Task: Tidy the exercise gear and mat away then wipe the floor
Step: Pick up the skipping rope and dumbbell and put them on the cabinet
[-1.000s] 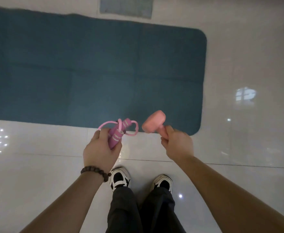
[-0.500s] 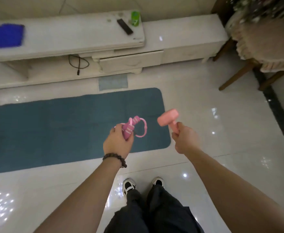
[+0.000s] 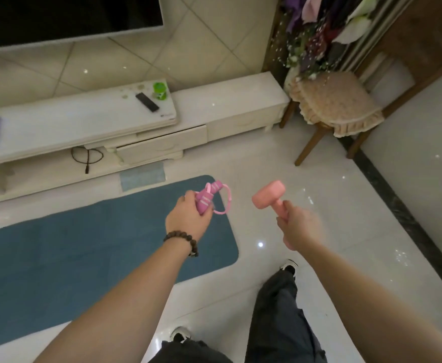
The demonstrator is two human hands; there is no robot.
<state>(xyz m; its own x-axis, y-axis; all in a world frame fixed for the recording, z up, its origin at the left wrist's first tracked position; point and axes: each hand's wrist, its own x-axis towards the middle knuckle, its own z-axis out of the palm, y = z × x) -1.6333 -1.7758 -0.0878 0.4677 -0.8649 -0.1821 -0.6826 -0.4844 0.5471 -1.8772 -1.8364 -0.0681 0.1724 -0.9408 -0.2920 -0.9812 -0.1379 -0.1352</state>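
Both hands carry pink exercise gear above the floor, near the blue mat.

The left hand (image 3: pixel 188 221) curls its fingers round the bundled pink skipping rope (image 3: pixel 209 197) – striped handles together, a loop of cord sticking out – held over the right end of the mat (image 3: pixel 83 247). The right hand (image 3: pixel 297 226), blurred, grips the shaft of a small pink dumbbell (image 3: pixel 269 194), just right of the mat, above the glossy tiles (image 3: pixel 332 184). Compared with half a second ago, the view is lifted – the TV stand (image 3: pixel 83 121) beyond the mat shows more, and one foot has stepped forward.
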